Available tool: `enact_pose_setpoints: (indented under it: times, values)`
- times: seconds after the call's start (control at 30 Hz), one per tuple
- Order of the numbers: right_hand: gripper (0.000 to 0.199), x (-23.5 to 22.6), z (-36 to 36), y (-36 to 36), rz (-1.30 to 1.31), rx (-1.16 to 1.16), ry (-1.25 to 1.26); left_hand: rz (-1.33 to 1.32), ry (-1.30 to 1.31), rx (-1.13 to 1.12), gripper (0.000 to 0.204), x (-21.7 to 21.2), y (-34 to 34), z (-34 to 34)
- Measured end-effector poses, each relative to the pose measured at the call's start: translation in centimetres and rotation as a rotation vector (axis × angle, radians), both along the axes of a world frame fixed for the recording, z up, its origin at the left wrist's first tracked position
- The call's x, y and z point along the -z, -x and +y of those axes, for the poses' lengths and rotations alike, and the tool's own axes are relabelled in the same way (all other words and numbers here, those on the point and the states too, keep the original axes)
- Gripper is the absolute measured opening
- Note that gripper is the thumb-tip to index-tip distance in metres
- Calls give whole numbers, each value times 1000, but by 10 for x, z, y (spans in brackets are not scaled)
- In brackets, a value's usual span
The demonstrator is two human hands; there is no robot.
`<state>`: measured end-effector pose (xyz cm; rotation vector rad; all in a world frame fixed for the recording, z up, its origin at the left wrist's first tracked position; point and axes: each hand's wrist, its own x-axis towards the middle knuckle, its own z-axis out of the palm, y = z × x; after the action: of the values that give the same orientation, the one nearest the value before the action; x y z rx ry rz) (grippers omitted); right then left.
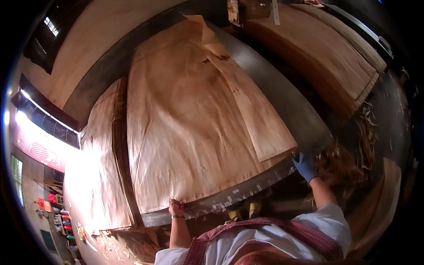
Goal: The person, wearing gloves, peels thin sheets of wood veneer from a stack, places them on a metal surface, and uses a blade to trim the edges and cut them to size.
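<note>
The sheet (185, 115) is pinched nearside by the left grip (176, 207), seemingly for steadiness; the right grip (304, 168) cannot be judged.

no lettering you can read here;
at your far left, a pink sign (39, 148) carries marks lost in blur and glare; along the front edge of your table (154, 219), white label-like patches (235, 191) are too small for you to make out

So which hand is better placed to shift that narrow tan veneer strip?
Probably the blue-gloved right hand: it is beside the near corner of the narrow tan veneer strip. The bare left hand is farther away, at the wide tan sheet's near edge.
</note>
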<state>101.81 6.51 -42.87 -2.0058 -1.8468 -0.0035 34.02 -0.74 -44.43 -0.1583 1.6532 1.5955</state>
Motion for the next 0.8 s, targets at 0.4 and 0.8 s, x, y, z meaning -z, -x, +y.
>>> enact_pose_setpoints:
  times: [0.4, 0.8]
  values:
    - [32, -41, -55, -80, -49, 252, 216, 4, -49, 31, 17, -6, 1, -3]
    - [38, -55, -51, -121, 93, 417, 307, -178, -130, 55, 27, -11, 28, -19]
